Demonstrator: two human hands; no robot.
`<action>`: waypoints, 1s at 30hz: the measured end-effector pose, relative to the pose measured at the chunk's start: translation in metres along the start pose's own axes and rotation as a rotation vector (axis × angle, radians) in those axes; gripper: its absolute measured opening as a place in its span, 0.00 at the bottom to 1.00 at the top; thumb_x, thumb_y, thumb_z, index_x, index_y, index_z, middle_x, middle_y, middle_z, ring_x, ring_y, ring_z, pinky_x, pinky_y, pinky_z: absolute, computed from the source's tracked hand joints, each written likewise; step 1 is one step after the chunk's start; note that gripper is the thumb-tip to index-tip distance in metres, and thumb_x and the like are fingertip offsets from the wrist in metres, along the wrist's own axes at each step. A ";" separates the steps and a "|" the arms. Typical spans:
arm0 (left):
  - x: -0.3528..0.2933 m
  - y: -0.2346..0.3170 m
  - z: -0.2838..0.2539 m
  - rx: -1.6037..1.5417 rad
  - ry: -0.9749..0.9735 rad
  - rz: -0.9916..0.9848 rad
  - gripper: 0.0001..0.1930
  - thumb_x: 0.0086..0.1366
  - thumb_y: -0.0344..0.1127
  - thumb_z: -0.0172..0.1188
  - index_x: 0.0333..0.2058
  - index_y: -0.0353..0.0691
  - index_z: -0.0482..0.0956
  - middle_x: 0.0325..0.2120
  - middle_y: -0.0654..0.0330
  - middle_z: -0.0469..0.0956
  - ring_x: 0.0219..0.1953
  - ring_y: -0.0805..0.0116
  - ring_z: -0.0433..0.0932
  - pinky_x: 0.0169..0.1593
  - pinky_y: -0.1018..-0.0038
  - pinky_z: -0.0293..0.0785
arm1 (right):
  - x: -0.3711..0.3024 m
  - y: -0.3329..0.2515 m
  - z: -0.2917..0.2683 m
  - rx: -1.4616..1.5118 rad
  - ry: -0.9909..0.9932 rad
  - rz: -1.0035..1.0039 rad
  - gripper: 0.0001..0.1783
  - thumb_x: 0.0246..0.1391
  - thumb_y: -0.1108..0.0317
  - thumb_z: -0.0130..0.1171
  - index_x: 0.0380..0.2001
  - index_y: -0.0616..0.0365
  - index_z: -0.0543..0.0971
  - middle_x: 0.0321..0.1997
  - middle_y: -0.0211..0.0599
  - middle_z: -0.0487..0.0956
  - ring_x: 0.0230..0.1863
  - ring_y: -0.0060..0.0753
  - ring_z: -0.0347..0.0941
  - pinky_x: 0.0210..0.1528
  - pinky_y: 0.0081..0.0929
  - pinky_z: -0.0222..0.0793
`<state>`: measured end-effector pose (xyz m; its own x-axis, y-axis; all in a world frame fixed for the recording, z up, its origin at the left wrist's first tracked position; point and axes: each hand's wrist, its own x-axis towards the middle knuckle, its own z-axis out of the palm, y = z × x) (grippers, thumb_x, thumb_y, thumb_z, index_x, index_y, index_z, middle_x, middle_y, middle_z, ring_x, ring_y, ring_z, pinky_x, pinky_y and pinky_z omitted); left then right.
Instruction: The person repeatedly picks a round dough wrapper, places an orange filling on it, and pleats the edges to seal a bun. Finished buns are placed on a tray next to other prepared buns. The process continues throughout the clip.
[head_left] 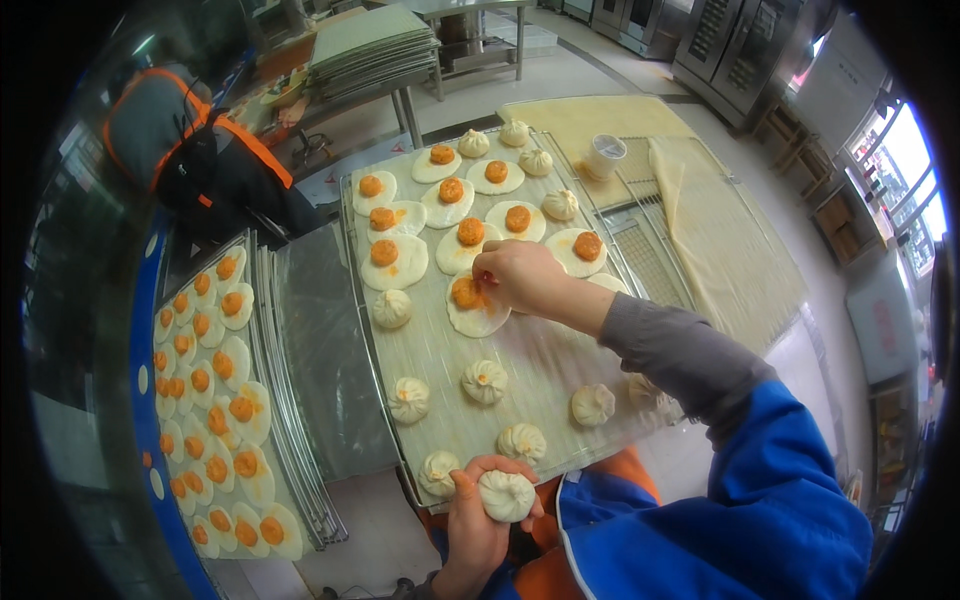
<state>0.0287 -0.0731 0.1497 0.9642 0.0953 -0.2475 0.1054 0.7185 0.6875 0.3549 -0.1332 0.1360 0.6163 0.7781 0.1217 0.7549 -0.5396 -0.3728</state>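
Head view. Left grip (476,528), lower middle of the frame: we record it cupped around one pleated white bun (507,496), by the lower edge of the large tray (430,352). Right grip (527,277), centre: fingertips bent down at the orange filling (465,294) on a flat dough round (480,321); whether they pinch it, we cannot tell. Same tray, we list: more topped rounds (385,254) toward the upper part; pleated buns (485,381) below and at upper right. Also: second tray (285,490) of topped rounds, left; clear cup (606,155), upper right; co-worker (215,155), upper left.
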 end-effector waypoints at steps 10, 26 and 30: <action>0.005 0.011 0.010 -0.035 0.081 0.074 0.35 0.78 0.68 0.29 0.47 0.38 0.69 0.41 0.47 0.78 0.29 0.63 0.80 0.29 0.72 0.74 | -0.040 -0.032 -0.052 0.798 -0.265 0.100 0.09 0.63 0.67 0.64 0.41 0.60 0.85 0.37 0.29 0.85 0.39 0.15 0.77 0.42 0.21 0.75; -0.004 -0.003 0.041 0.053 0.094 0.219 0.36 0.76 0.69 0.30 0.50 0.38 0.69 0.43 0.50 0.78 0.35 0.65 0.80 0.34 0.74 0.77 | -0.173 -0.124 -0.089 0.278 0.155 -0.591 0.17 0.46 0.63 0.71 0.41 0.53 0.84 0.34 0.30 0.78 0.35 0.33 0.77 0.33 0.30 0.68; -0.007 -0.010 0.044 0.109 0.131 0.330 0.35 0.77 0.68 0.29 0.49 0.38 0.69 0.47 0.49 0.75 0.39 0.67 0.77 0.37 0.76 0.76 | -0.185 -0.125 -0.086 0.283 0.185 -0.567 0.19 0.45 0.61 0.70 0.42 0.52 0.85 0.34 0.27 0.77 0.36 0.30 0.75 0.35 0.28 0.65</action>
<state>0.0321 -0.1116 0.1743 0.9120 0.4022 -0.0807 -0.1739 0.5571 0.8121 0.1655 -0.2372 0.2394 0.1876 0.8351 0.5172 0.9014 0.0628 -0.4283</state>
